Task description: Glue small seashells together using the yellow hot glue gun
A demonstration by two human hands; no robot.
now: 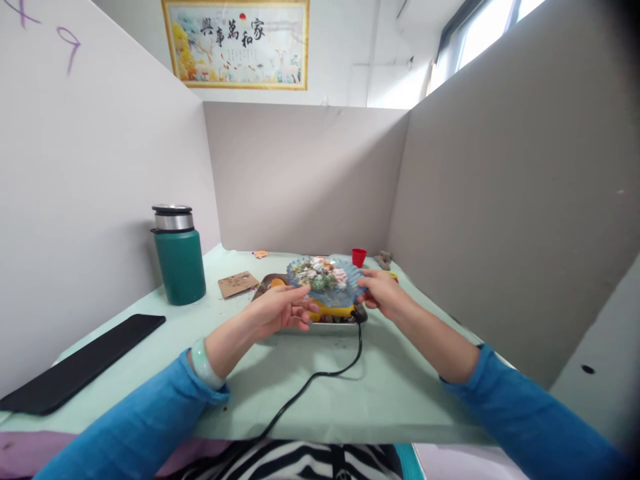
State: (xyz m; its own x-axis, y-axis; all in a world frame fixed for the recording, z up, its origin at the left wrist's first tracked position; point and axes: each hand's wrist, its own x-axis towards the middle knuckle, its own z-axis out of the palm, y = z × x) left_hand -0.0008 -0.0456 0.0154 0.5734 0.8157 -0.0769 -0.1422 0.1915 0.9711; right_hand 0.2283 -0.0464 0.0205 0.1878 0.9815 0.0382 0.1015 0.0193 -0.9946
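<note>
A clear bluish plate with a scalloped rim (356,288) is raised over a metal tray and tilted toward me. Small mixed pieces (320,273) in white, green, pink and orange are heaped on it; their kind is too small to tell. My right hand (381,292) pinches the plate's right rim. At the lower left edge, my left hand (285,310) has its thumb over the rim and its loosely curled fingers below. Behind the plate, the metal tray (300,328) holds a yellow object (333,311) with a black cord (320,375) running toward me.
On the left stand a green bottle (180,267) and a long black pad (85,360). A brown card (237,285) lies near the tray. Farther back are a red cup (359,257) and a greyish object (383,259). Grey partitions (305,177) enclose the table.
</note>
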